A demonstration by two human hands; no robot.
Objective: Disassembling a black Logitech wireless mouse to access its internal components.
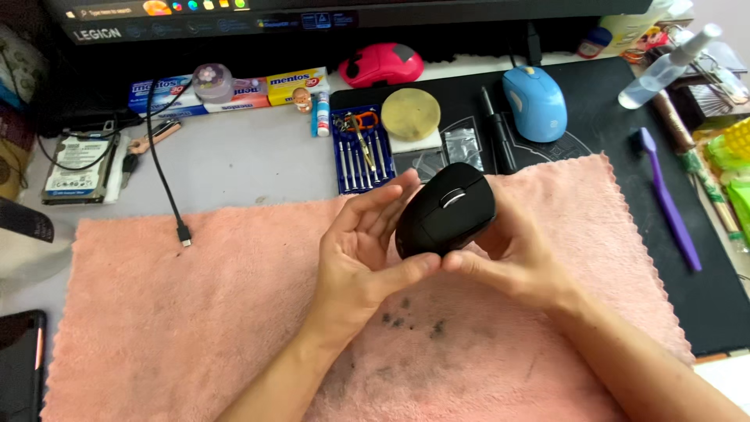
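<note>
A black computer mouse (445, 211) is held up over a pink towel (195, 312) between both hands. My left hand (363, 250) cups its left side, with the thumb pressed under the mouse's near end. On the other side my right hand (519, 246) grips it, thumb tip meeting the left thumb below the mouse. The scroll wheel faces up toward the camera. Small dark specks (414, 320) lie on the towel just below my hands.
Behind the towel lie a blue screwdriver set (359, 152), a round yellow disc (410, 113), a blue mouse (535, 101), a red mouse (381, 64), a purple toothbrush (668, 199), a spray bottle (664, 70), a black cable (164, 172), a hard drive (76, 166) and candy packs (226, 87).
</note>
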